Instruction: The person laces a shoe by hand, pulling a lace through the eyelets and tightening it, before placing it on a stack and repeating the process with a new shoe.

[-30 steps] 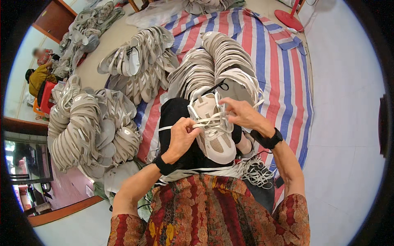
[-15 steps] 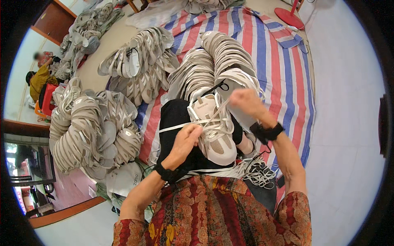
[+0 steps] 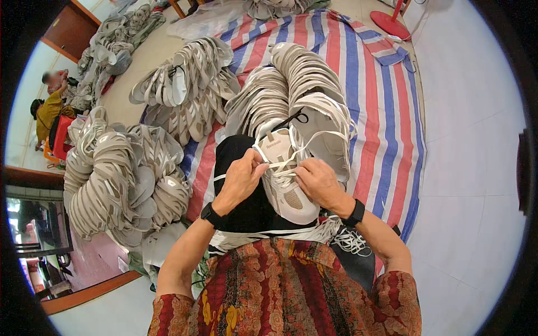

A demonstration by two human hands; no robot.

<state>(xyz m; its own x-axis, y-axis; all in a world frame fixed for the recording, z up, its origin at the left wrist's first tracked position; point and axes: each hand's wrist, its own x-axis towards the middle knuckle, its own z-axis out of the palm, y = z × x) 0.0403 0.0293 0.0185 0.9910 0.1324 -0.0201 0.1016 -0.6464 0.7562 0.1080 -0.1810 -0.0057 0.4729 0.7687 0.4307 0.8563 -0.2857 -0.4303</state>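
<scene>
A white and beige shoe upper (image 3: 292, 199) rests on my lap, toe toward me, with white laces threaded across its front. My left hand (image 3: 242, 178) is closed at its left side, fingertips pinching the white shoelace (image 3: 276, 166) near the eyelets. On the opposite side my right hand (image 3: 320, 182) has its fingers pressed together on the lacing; exactly which strand they grip is partly hidden. A loose lace end loops up to the right over the stacked uppers. Behind the tongue sits a black cord loop (image 3: 301, 116).
Long rows of nested shoe uppers (image 3: 311, 70) lie ahead on a striped tarp (image 3: 372, 134). More heaps of uppers (image 3: 103, 185) stand at the left. A bundle of white laces (image 3: 352, 242) lies by my right thigh. Another person (image 3: 49, 115) sits far left, near a red chair.
My right hand has come down and left from the raised lace to the shoe's eyelets. My left hand has shifted slightly up and left, still at the laces.
</scene>
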